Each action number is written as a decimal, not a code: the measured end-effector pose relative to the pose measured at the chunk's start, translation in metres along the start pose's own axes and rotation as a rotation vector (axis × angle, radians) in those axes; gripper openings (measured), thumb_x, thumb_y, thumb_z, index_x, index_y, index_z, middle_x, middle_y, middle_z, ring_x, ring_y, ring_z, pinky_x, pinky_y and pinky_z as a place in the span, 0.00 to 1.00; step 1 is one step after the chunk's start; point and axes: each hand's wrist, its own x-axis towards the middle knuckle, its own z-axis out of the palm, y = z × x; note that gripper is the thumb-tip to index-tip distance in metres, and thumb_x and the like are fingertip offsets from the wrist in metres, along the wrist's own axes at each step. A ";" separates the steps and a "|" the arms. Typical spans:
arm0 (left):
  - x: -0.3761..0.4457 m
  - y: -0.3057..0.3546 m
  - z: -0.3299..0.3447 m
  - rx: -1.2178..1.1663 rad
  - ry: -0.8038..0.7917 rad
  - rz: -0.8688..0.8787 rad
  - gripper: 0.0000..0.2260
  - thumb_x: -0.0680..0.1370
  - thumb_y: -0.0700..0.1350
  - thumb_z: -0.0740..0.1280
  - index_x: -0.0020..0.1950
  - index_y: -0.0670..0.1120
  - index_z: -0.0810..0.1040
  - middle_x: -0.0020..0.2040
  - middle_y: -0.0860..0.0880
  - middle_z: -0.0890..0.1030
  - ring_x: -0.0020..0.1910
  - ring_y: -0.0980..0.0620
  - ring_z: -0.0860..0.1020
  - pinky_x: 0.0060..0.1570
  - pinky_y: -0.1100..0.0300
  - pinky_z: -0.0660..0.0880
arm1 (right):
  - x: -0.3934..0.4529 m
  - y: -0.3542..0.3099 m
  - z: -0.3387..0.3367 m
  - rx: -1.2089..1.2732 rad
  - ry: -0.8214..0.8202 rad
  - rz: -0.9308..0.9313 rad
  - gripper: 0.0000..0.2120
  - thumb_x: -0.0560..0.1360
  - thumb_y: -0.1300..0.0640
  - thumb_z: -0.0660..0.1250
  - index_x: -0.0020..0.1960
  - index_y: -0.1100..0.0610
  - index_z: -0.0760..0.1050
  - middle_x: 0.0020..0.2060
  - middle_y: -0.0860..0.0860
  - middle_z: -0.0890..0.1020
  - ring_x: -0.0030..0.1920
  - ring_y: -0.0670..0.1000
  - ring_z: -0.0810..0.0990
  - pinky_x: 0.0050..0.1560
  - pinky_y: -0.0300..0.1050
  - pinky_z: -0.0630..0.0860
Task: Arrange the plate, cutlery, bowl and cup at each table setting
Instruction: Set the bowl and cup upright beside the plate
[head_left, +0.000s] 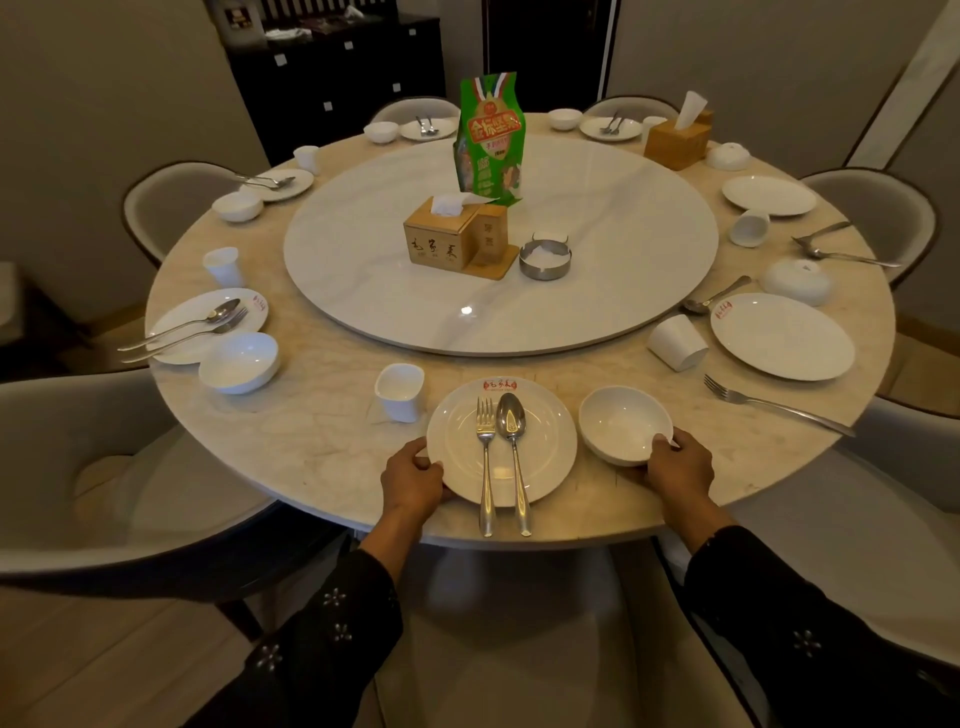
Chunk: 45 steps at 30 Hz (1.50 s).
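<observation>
At the near edge of the round table (311, 426) lies a white plate (545, 431) with a fork (485, 457) and a spoon (514, 447) laid side by side on it. My left hand (413, 480) grips the plate's left rim. To the plate's right stands an upright white bowl (621, 423), and my right hand (678, 470) holds its near rim. A white cup (400, 391) stands upright to the plate's upper left.
At the right setting a plate (782, 335), a tipped cup (677, 343), an upturned bowl (797, 280), a fork (774, 405) and a spoon (714, 299) lie scattered. A turntable (597, 234) carries tissue boxes, an ashtray and a green bag. Chairs ring the table.
</observation>
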 end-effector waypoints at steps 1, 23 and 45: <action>0.000 -0.001 0.000 -0.004 0.001 -0.001 0.19 0.76 0.37 0.68 0.67 0.46 0.74 0.59 0.43 0.80 0.56 0.44 0.79 0.53 0.47 0.80 | 0.000 0.001 0.000 0.003 -0.001 0.000 0.18 0.80 0.57 0.60 0.70 0.58 0.71 0.65 0.57 0.76 0.60 0.61 0.77 0.57 0.54 0.78; -0.006 -0.009 -0.002 -0.001 -0.023 0.065 0.21 0.76 0.39 0.69 0.69 0.44 0.71 0.63 0.43 0.78 0.60 0.44 0.77 0.41 0.64 0.75 | 0.011 0.012 0.010 -0.016 -0.010 0.079 0.19 0.78 0.52 0.62 0.69 0.54 0.72 0.65 0.55 0.76 0.60 0.61 0.77 0.58 0.61 0.77; 0.110 0.060 -0.078 0.802 -0.311 0.552 0.48 0.65 0.47 0.80 0.78 0.46 0.55 0.76 0.44 0.60 0.72 0.43 0.65 0.69 0.51 0.66 | -0.090 0.017 0.041 0.000 -0.303 0.012 0.08 0.79 0.54 0.65 0.48 0.58 0.79 0.38 0.56 0.84 0.36 0.54 0.84 0.38 0.44 0.82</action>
